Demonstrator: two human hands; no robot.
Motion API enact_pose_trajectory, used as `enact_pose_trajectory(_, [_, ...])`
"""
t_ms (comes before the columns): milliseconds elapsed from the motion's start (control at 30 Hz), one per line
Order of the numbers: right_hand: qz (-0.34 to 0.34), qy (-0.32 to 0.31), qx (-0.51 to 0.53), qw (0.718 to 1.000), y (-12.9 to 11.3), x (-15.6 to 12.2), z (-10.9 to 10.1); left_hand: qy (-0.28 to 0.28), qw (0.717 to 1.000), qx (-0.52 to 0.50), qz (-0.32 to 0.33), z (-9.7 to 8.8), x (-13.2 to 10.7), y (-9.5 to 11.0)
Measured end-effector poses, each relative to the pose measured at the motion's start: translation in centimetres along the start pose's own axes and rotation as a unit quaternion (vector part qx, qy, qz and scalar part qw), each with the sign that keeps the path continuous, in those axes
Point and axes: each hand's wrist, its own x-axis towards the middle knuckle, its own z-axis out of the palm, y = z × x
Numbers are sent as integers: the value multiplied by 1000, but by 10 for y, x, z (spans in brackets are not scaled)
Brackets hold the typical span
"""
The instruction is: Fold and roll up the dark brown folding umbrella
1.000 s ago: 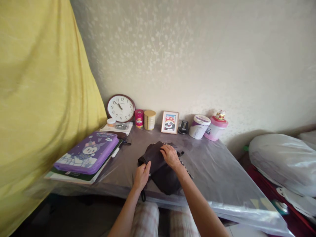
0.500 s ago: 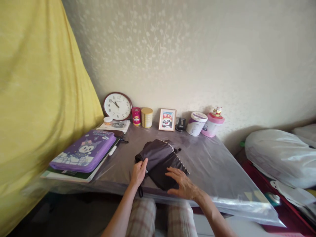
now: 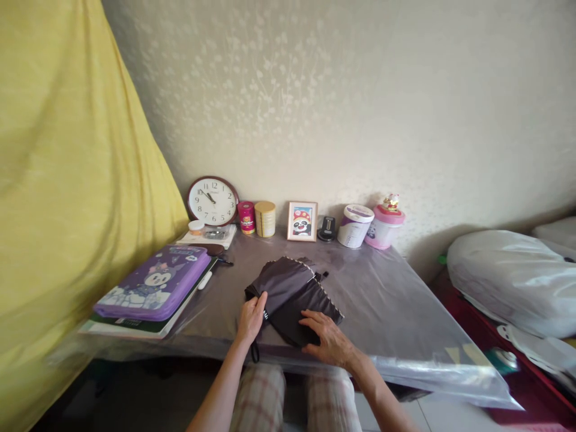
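Observation:
A dark folding umbrella point(image 3: 288, 288) lies collapsed on the table, its loose fabric spread out and edged with a checked trim. My left hand point(image 3: 252, 317) is closed around its near left end, thumb on top, and a black wrist strap point(image 3: 255, 352) hangs below. With fingers spread, my right hand point(image 3: 327, 337) rests on the near right part of the fabric, not wrapped around it. The umbrella's far tip points toward the back right.
A purple zip case point(image 3: 155, 282) lies on books at the left. Along the wall stand a clock point(image 3: 213, 201), a pink can point(image 3: 246, 217), a yellow can point(image 3: 265, 219), a framed panda picture point(image 3: 302, 221) and two tubs point(image 3: 355, 226). Plastic sheeting covers the table point(image 3: 387, 300).
The camera view has shifted slightly. My right hand's fingers have curled a little on the fabric; my left hand keeps its hold on the umbrella.

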Motion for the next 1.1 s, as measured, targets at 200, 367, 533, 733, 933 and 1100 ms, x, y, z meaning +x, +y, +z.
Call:
enact_pose_trajectory(200, [7, 21, 24, 999, 1, 0, 1, -3, 1000, -4, 1, 1, 0, -1])
enact_pose_trajectory(367, [6, 30, 47, 998, 4, -1, 1, -12, 1000, -7, -1, 0, -2, 1])
enact_pose_trajectory(533, [13, 38, 85, 996, 3, -2, -4, -11, 1000, -5, -3, -1, -2, 1])
enact_pose_trajectory(733, [3, 70, 96, 993, 5, -1, 1, -10, 1000, -1, 1, -1, -2, 1])
enact_pose_trajectory(933, [-4, 99, 98, 990, 14, 1, 13, -3, 1000, 2, 2, -1, -2, 1])
enact_pose_trajectory(1100, [-12, 114, 111, 987, 18, 1, 17, 4, 1000, 4, 1, 0, -1, 1])
